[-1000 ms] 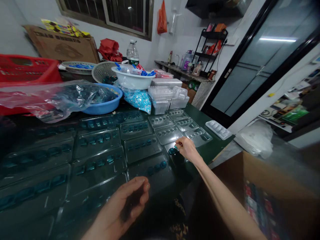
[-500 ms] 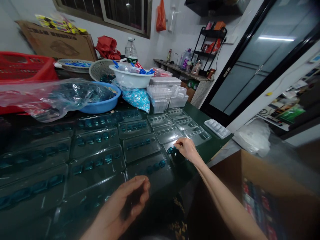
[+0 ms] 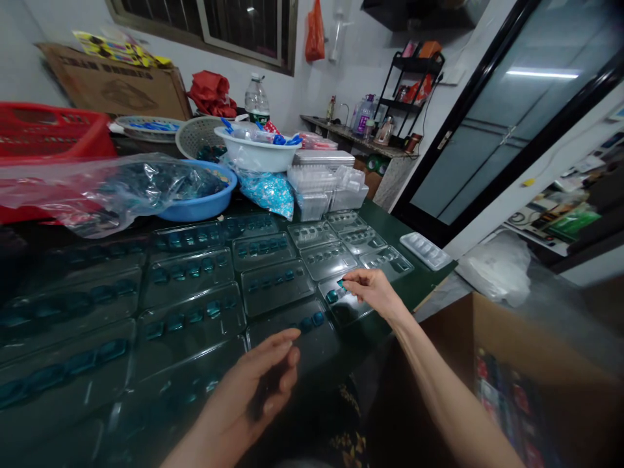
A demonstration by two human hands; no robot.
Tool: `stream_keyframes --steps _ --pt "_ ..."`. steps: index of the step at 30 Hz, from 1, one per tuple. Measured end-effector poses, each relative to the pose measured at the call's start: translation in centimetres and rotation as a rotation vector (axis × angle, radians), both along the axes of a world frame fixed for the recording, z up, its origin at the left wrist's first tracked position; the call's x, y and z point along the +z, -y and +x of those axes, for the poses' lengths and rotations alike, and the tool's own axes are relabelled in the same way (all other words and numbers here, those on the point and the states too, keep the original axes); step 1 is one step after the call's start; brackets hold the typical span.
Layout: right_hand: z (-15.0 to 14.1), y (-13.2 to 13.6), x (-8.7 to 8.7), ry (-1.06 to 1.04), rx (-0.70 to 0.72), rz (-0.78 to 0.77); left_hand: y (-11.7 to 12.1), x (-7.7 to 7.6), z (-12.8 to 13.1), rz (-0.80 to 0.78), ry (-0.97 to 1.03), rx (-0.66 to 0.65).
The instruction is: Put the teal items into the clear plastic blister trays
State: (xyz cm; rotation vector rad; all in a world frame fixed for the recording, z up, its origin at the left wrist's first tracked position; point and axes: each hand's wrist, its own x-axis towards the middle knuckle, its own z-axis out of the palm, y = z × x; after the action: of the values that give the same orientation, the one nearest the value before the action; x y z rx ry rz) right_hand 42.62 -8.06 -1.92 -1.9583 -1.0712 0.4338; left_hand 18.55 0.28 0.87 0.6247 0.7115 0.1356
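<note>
My right hand (image 3: 373,289) pinches a small teal translucent piece (image 3: 342,283) between thumb and fingertips. It is over a clear plastic tray (image 3: 353,315), where another teal piece (image 3: 332,297) sits in a slot just left of my fingers. Closer to me, my left hand (image 3: 258,383) hovers above the near trays with fingers loosely curled and thumb apart; I see nothing held, though its palm is in shadow. Below it lies a clear tray (image 3: 292,354) with teal pieces in a row. More trays (image 3: 192,325) with teal pieces spread to the left.
Clear trays (image 3: 329,260) with unfilled-looking slots lie beyond my right hand. At the back are a blue basin (image 3: 199,205), a white bowl (image 3: 258,156), a bag of blue bits (image 3: 268,195) and stacked clear boxes (image 3: 312,205). An open cardboard box (image 3: 448,338) stands at my right.
My right hand has shifted slightly right, leaving one teal piece in the tray while another shows at its fingertips. My left hand has moved a little right and up.
</note>
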Motion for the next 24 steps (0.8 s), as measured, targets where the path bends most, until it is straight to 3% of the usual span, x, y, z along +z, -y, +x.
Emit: stream_keyframes --steps 6,9,15,21,24 --pt "-5.6 1.0 1.7 -0.746 0.141 0.234 1.2 0.4 1.5 0.192 0.052 0.003" --pt "-7.7 0.9 1.4 -0.918 0.140 0.266 1.6 0.2 1.9 0.281 0.034 0.026" --pt "-9.3 0.5 0.4 -0.984 0.108 0.293 1.9 -0.4 1.5 0.349 -0.043 0.084" --pt "-10.7 0.9 -0.4 -0.947 0.114 0.347 1.6 -1.0 1.6 0.443 -0.052 0.005" --pt "-11.4 1.3 -0.5 -0.895 0.108 0.366 1.7 -1.3 1.8 0.382 -0.060 -0.020"
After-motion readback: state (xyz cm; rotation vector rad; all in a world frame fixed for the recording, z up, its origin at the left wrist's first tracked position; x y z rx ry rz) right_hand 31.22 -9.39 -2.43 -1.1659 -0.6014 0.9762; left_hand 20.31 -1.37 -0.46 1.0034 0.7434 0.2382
